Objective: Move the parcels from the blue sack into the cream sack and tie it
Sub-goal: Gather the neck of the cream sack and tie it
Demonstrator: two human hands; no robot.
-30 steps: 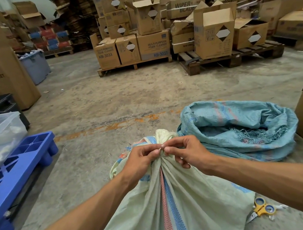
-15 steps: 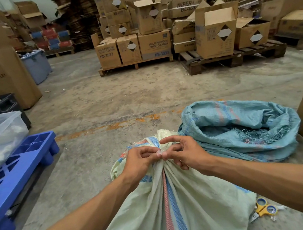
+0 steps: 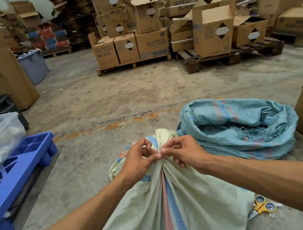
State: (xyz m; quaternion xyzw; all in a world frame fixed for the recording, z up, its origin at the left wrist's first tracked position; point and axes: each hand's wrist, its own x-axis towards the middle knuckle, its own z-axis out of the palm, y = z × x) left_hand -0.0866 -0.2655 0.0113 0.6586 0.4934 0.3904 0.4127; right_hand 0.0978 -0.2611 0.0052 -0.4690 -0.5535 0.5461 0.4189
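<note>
Lower centre of frame: the left hand (image 3: 141, 159) and right hand (image 3: 183, 152), fingers curled and fingertips meeting, pinch the gathered neck of the cream woven-plastic sack (image 3: 162, 209), whose striped body runs from them toward the bottom edge. The crumpled blue woven sack (image 3: 237, 130) lies slack, mouth open, right of centre. Any tie cord is too small to discern; knotting seemingly remains.

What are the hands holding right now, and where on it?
Both hands, left hand and right hand, pinch the cream sack at its gathered neck, fingertips meeting at the cinch. Whether a tie string is there cannot be told.
</note>
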